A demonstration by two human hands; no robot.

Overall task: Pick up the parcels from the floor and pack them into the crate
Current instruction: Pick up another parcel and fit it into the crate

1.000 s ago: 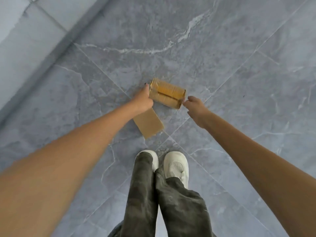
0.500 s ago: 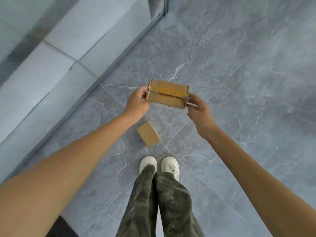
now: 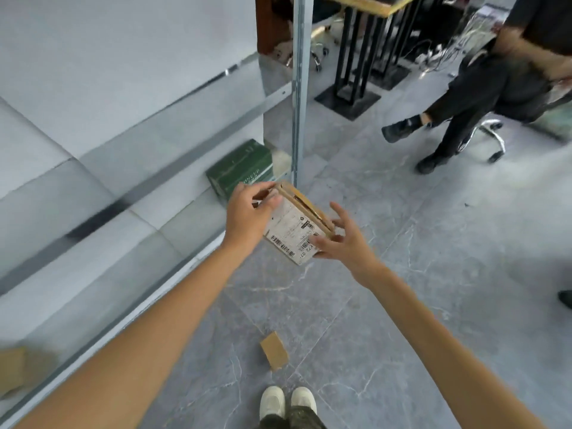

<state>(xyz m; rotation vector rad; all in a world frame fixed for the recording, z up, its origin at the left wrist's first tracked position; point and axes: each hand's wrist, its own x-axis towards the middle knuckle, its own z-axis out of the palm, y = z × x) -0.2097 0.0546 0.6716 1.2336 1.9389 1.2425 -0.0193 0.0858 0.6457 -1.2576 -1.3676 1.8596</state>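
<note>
I hold a brown cardboard parcel (image 3: 294,230) at chest height, tilted, its white barcode label facing me. My left hand (image 3: 247,215) grips its upper left end, fingers curled over the edge. Against its lower right corner lies my right hand (image 3: 343,239), fingers spread and nearly straight, thumb on the label. A second, small brown parcel (image 3: 274,354) lies on the grey tiled floor in front of my shoes (image 3: 288,402). No crate is in view.
A glass partition with a metal post (image 3: 298,88) runs along my left; a green box (image 3: 241,171) sits behind it. Black table legs (image 3: 353,72) stand at the back. A seated person in black (image 3: 483,97) on a wheeled chair is at the right.
The parcel has come up from the floor and turned so its label faces me. My view has lifted from the floor to the room. My right hand's fingers have spread open.
</note>
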